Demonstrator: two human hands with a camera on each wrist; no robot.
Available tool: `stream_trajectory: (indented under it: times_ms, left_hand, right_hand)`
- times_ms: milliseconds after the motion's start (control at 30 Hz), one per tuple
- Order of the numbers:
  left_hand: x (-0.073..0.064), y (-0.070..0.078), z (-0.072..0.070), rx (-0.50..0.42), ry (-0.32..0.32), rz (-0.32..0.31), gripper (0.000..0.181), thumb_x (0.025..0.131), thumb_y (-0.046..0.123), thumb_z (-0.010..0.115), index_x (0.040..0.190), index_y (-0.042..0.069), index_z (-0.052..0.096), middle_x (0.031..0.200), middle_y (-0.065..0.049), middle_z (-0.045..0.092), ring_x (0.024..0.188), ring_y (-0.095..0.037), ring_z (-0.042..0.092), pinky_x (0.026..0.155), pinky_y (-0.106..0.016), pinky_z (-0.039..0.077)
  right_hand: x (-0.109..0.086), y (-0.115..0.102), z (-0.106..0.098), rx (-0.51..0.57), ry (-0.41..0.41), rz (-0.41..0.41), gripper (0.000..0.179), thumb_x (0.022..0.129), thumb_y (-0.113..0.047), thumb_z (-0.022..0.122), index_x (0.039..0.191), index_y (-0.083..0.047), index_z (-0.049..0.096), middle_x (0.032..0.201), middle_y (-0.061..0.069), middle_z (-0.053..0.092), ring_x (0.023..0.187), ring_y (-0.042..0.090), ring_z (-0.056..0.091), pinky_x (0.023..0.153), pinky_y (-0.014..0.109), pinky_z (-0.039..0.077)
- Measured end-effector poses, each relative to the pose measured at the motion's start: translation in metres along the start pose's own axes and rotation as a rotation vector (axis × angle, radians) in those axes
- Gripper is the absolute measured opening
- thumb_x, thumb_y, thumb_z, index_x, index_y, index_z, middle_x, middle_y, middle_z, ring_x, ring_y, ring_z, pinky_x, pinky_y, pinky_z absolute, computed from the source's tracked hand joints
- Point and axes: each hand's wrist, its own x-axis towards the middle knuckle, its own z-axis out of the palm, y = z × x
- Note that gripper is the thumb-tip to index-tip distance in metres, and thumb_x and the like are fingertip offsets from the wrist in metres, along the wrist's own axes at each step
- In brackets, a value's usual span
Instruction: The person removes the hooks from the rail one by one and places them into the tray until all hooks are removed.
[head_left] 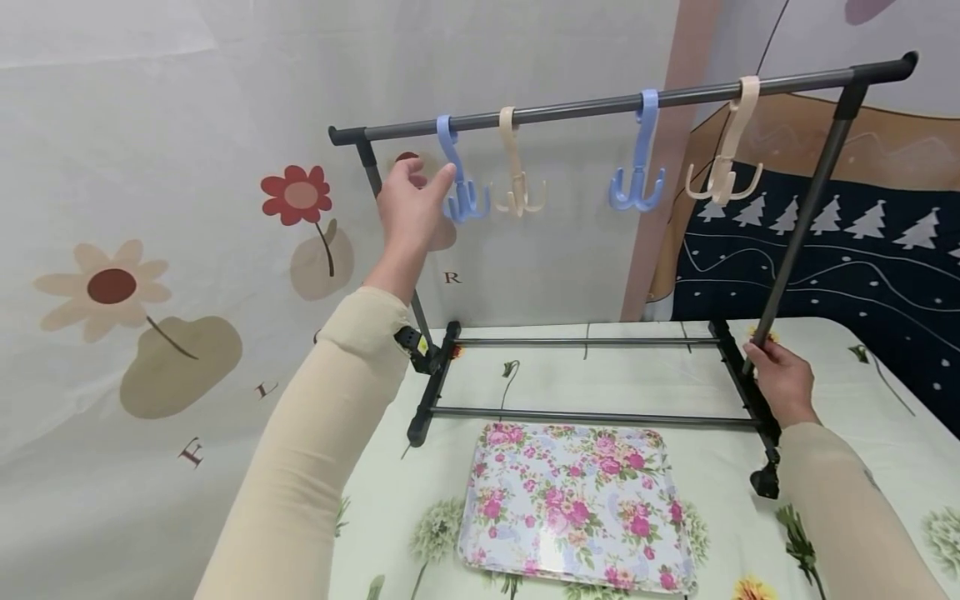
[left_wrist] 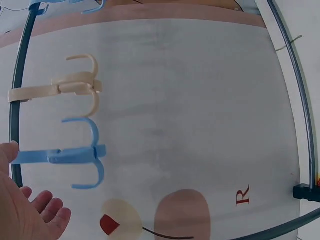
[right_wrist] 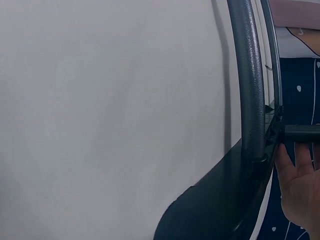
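A dark metal garment rack stands on the table, its top rail (head_left: 577, 107) crossing the head view. My left hand (head_left: 411, 204) is raised at the upper left corner, in front of the left post, fingers loosely bent and nothing held. In the left wrist view its thumb comes up to the rail beside a blue four-prong hook (left_wrist: 75, 155). A cream hook (head_left: 512, 154) hangs just right of it; another blue hook (head_left: 641, 154) and cream hook (head_left: 738, 125) hang farther right. Low on the right post (head_left: 806, 217), my right hand (head_left: 786, 385) grips the tube near its base.
Two lower bars (head_left: 592, 416) join the rack's black feet. In front lies a flat, rounded board with pink flowers (head_left: 570, 508) on the flower-print tablecloth (head_left: 390, 500). A printed curtain (head_left: 187, 167) hangs behind, with dark tree-pattern cloth (head_left: 847, 275) at right.
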Motion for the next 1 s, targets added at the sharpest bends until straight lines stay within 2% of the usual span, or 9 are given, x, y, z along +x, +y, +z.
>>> stream_trajectory:
  times_ms: [100, 267, 567, 733, 1000]
  left_hand:
    - [0.001, 0.005, 0.003, -0.009, 0.025, -0.014, 0.058, 0.094, 0.044, 0.066, 0.142, 0.015, 0.052, 0.133, -0.007, 0.058, 0.119, -0.017, 0.053, 0.101, -0.03, 0.042]
    - [0.003, 0.01, 0.011, -0.037, 0.058, -0.029, 0.055, 0.094, 0.039, 0.068, 0.14, 0.012, 0.054, 0.128, -0.007, 0.059, 0.115, -0.017, 0.055, 0.097, -0.029, 0.045]
    - [0.004, 0.016, 0.023, -0.073, 0.104, -0.103, 0.051, 0.093, 0.038, 0.07, 0.137, 0.016, 0.056, 0.12, -0.002, 0.061, 0.106, -0.016, 0.06, 0.093, -0.034, 0.05]
    - [0.009, 0.019, 0.033, -0.087, 0.131, -0.089, 0.046, 0.093, 0.03, 0.071, 0.133, 0.01, 0.058, 0.115, -0.005, 0.064, 0.102, -0.017, 0.063, 0.088, -0.031, 0.051]
    - [0.014, 0.02, 0.045, -0.029, 0.157, -0.088, 0.038, 0.095, 0.029, 0.068, 0.126, 0.008, 0.061, 0.117, -0.007, 0.066, 0.099, -0.017, 0.065, 0.085, -0.03, 0.052]
  right_hand:
    - [0.0, 0.0, 0.001, 0.007, -0.001, 0.004, 0.067, 0.099, -0.056, 0.047, 0.148, -0.01, 0.045, 0.152, 0.012, 0.041, 0.132, 0.033, 0.041, 0.102, 0.05, 0.039]
    - [0.0, -0.001, 0.0, 0.007, 0.0, 0.016, 0.067, 0.098, -0.056, 0.048, 0.148, -0.012, 0.045, 0.152, 0.011, 0.041, 0.128, 0.03, 0.044, 0.099, 0.046, 0.043]
    - [0.0, 0.0, 0.001, 0.016, 0.003, 0.021, 0.068, 0.098, -0.057, 0.048, 0.147, -0.011, 0.047, 0.152, 0.009, 0.041, 0.133, 0.031, 0.041, 0.103, 0.05, 0.039]
    - [0.002, 0.001, 0.001, 0.028, 0.005, 0.024, 0.068, 0.097, -0.057, 0.049, 0.147, -0.011, 0.046, 0.152, 0.009, 0.042, 0.137, 0.031, 0.038, 0.107, 0.051, 0.036]
    - [0.003, 0.001, 0.003, 0.029, 0.019, 0.031, 0.067, 0.098, -0.056, 0.049, 0.147, -0.01, 0.047, 0.151, 0.011, 0.042, 0.137, 0.032, 0.038, 0.107, 0.052, 0.035]
